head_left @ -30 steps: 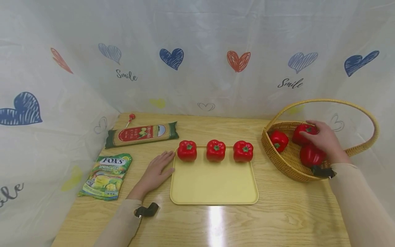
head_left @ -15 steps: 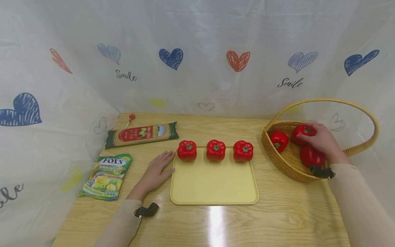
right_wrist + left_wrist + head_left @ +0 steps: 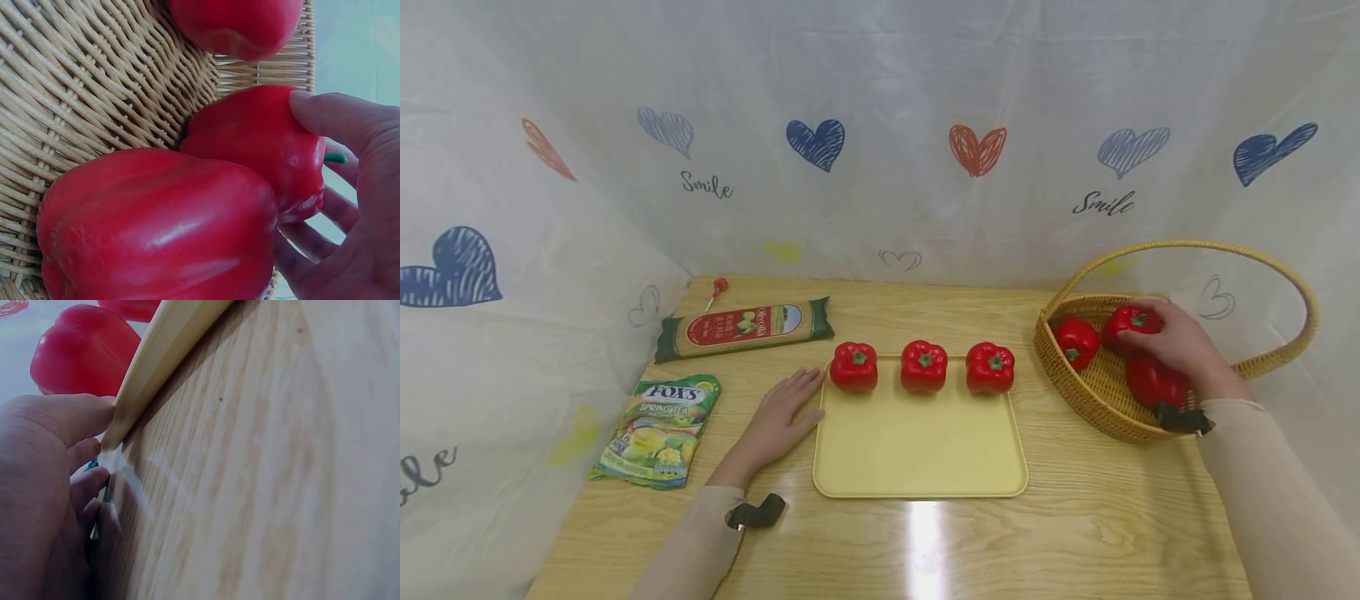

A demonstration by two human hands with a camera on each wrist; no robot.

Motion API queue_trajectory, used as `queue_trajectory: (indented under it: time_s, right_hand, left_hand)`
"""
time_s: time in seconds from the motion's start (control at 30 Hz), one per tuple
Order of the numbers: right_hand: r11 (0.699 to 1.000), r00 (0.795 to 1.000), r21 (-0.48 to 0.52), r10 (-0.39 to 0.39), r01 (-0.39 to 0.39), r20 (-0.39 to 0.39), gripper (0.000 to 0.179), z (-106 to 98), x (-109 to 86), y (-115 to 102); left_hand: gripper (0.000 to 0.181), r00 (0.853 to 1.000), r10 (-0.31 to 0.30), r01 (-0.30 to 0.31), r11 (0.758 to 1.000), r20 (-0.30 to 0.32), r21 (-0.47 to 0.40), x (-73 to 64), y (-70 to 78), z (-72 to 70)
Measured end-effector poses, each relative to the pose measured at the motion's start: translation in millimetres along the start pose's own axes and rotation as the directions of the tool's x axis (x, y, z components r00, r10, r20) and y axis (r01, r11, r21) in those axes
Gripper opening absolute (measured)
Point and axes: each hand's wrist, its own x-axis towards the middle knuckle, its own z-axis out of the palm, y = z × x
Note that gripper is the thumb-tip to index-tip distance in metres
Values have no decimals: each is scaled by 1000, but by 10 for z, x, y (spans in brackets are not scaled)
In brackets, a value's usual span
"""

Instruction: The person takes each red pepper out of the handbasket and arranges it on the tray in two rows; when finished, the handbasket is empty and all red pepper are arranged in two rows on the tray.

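Observation:
Inside the wicker basket [image 3: 1086, 387], my right hand [image 3: 1180, 342] grips a red bell pepper [image 3: 1129, 327] at the back. The right wrist view shows the thumb on one side of this pepper [image 3: 256, 137], with fingers around the far side by its green stem. A larger-looking bell pepper [image 3: 156, 225] lies against it, and another bell pepper [image 3: 1078, 342] sits at the basket's left. My left hand [image 3: 778, 421] lies with its fingers extended on the table, thumb at the left edge of the yellow tray [image 3: 917, 450]; in the left wrist view, the thumb touches the tray's rim [image 3: 147, 369].
Three red bell peppers stand in a row along the tray's back edge, the middle bell pepper [image 3: 924, 367] among them. Left lie a pasta pack [image 3: 745, 327], a lollipop [image 3: 720, 285] and a green candy bag [image 3: 658, 429]. The basket's tall handle [image 3: 1195, 244] arches over the right hand.
My right hand and the bell pepper it grips have shifted slightly left within the basket. The left hand and the tray have stayed put.

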Motion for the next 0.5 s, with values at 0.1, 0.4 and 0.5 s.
queue_trajectory:
  time_s: [0.1,0.4,0.5]
  right_hand:
    - [1000,1000,-7,-9,9,-3,72,0,-4,-13]
    - [1000,1000,-14,-5,5,-6,72,3,2,-24]
    - [1000,1000,-11,-1,1,-9,72,-1,-1,-31]
  left_hand:
    - [62,1000,-1,1,1000,-1,0,-1,1,0]
    - [63,1000,-5,5,1000,1,-7,0,-8,8]
    - [63,1000,-8,8,1000,2,-7,-1,-9,7]
